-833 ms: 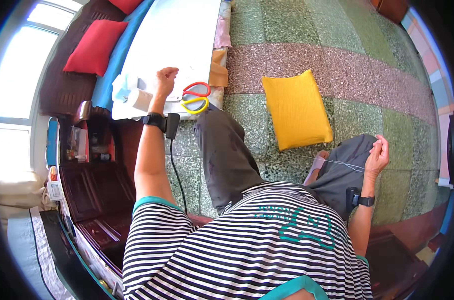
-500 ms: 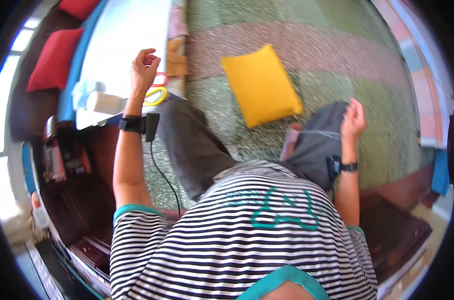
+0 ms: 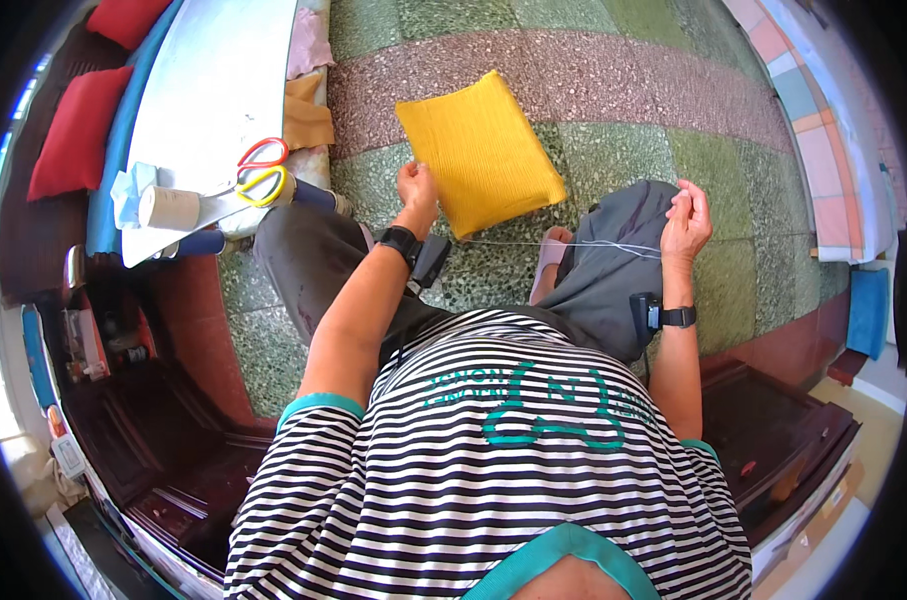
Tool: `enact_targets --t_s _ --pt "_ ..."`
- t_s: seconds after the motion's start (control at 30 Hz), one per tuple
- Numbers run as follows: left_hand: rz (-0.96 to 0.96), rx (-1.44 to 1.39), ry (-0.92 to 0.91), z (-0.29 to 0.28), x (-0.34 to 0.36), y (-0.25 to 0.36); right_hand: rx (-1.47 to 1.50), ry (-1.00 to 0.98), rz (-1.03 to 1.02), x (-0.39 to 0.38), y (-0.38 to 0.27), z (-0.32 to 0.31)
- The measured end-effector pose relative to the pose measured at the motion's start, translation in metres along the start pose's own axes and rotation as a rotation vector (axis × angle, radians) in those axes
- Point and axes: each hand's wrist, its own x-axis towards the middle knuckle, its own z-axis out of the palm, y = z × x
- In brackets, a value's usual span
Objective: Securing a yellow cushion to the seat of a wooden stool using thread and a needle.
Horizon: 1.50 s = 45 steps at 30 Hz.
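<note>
A yellow cushion (image 3: 488,150) lies in front of me between my knees, its top surface finely ribbed. My left hand (image 3: 418,190) is closed at the cushion's left edge and seems to grip it; the fingertips are partly hidden. Out to the right, above my right thigh, my right hand (image 3: 685,222) has its fingers curled together around a white thread (image 3: 613,245). That thread stretches from the cushion's near corner to the hand, with a loose loop over my trouser leg. Whether a needle is in the right fingers cannot be made out.
Scissors (image 3: 261,187) with red and yellow handles rest on the near end of a white table (image 3: 213,90) at left, beside a white spool-like roll (image 3: 170,208). Red cushions (image 3: 78,130) line the seat beyond. A checked cloth (image 3: 828,160) hangs at far right.
My left hand has come from over the white table, rightward to the cushion's left edge. The right hand stays out at the right with the thread. The whole view has shifted slightly.
</note>
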Motion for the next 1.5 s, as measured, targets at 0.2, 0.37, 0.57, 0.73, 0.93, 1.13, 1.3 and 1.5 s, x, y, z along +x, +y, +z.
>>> enact_targets --t_s 0.2,0.37,0.57,0.73,0.93,1.13,1.3,1.5 --pt "-0.702 -0.671 -0.292 -0.015 0.011 0.002 -0.087 -0.023 -0.033 -0.001 -0.001 0.002" --pt "-0.612 -0.853 -0.446 -0.002 0.040 -0.045 -0.176 -0.044 -0.076 0.000 -0.001 0.011" --pt "-0.582 -0.732 -0.455 0.001 0.045 -0.050 -0.273 -0.061 -0.093 0.001 -0.006 0.028" --pt "-0.592 -0.543 -0.312 0.004 0.052 -0.054 -0.267 -0.112 -0.134 0.003 -0.007 0.037" --pt "-0.151 -0.219 0.146 -0.008 0.065 -0.050 0.017 -0.145 0.137 0.044 -0.042 0.061" --pt "-0.072 0.106 -0.202 -0.003 0.019 0.001 -0.037 -0.513 0.400 0.047 -0.031 0.131" --pt "-0.352 -0.260 -0.287 0.000 0.029 -0.006 -0.380 -0.627 0.659 -0.009 0.060 0.182" --pt "-0.135 -0.067 0.089 0.006 0.025 -0.001 -0.566 -0.614 0.485 -0.015 0.103 0.177"
